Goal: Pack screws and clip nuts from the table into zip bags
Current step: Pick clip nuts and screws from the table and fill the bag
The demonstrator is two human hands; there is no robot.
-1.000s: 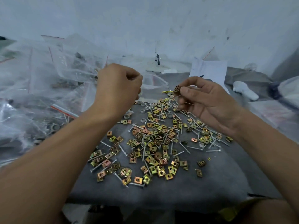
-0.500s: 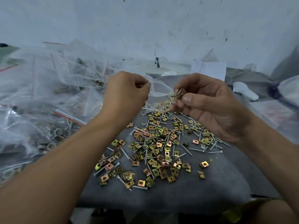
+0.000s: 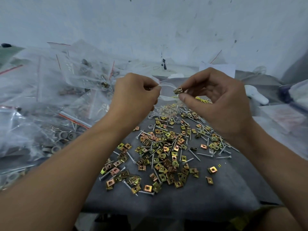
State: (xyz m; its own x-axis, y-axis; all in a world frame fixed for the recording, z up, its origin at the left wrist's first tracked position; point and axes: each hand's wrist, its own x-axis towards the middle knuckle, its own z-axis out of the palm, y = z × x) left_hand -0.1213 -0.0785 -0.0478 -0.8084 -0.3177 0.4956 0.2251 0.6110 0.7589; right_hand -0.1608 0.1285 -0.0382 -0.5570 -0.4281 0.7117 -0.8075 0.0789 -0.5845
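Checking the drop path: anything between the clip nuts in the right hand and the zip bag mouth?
Nothing visible. The right hand pinches a small stack of clip nuts right at the open mouth of the zip bag, which the left hand holds by its rim. Only open air shows between them.

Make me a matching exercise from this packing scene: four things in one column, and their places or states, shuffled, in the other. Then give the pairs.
Things:
1. left hand
2. right hand
3. loose screws and clip nuts
4. filled bags

States:
A. pinches a small stack of clip nuts
B. piled at the left of the table
C. grips the open zip bag
D. scattered on the grey mat

Pairs: 1-C, 2-A, 3-D, 4-B
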